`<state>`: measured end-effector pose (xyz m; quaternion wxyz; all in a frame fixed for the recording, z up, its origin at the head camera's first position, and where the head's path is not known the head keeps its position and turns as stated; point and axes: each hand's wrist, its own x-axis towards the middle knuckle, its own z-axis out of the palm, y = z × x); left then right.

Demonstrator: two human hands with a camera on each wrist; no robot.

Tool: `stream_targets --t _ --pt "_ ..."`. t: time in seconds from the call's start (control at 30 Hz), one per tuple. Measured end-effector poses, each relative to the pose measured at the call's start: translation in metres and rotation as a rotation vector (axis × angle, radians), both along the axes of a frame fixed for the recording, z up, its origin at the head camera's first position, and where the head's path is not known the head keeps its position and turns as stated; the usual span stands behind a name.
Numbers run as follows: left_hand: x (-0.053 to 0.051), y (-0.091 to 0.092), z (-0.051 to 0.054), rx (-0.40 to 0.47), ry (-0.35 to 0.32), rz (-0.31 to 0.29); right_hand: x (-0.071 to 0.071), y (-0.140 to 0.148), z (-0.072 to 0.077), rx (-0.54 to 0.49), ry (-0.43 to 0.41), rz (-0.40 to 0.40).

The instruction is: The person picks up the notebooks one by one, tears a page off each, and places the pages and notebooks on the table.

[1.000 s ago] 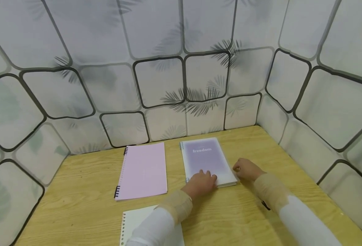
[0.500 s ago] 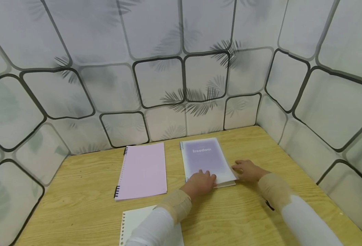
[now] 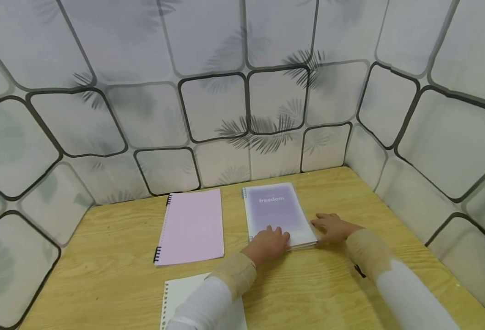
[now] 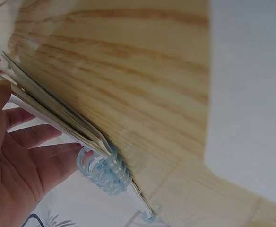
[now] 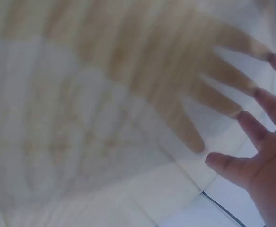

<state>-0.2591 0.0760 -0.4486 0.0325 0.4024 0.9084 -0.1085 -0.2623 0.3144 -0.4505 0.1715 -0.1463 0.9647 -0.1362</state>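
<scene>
A spiral notebook with a purple "freedom" cover (image 3: 273, 211) lies on the table, its light blue rings (image 4: 107, 172) along its left side. My left hand (image 3: 267, 245) rests on the cover's lower part with its fingers extended; the left wrist view shows the thumb of this hand (image 4: 10, 165) against the page edges, which are slightly fanned. Beside the notebook's lower right corner, my right hand (image 3: 333, 228) reaches in from the right. In the right wrist view this hand (image 5: 265, 156) has spread fingers and grips nothing; whether its thumb touches the corner cannot be told.
A pink notebook (image 3: 193, 229) with black rings lies on the wooden table (image 3: 114, 275) to the left. Nearer the front is a white sheet with punched holes (image 3: 184, 291), partly under my left sleeve. Patterned fabric walls (image 3: 221, 110) stand behind and at both sides.
My right hand has shifted slightly right and its fingers have spread. The cover's lower right corner, raised half a second ago, sits lower on the pages. My left hand has stayed nearly still.
</scene>
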Motion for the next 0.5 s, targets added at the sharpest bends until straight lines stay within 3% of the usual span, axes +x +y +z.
stream_targets --t 0.27,0.5 --pt "-0.001 0.003 0.0 0.003 -0.045 0.031 0.004 0.001 0.004 -0.065 -0.056 -0.035" --pt "-0.004 0.007 -0.002 0.036 -0.063 0.07 -0.007 -0.02 0.002 -0.198 0.101 -0.144"
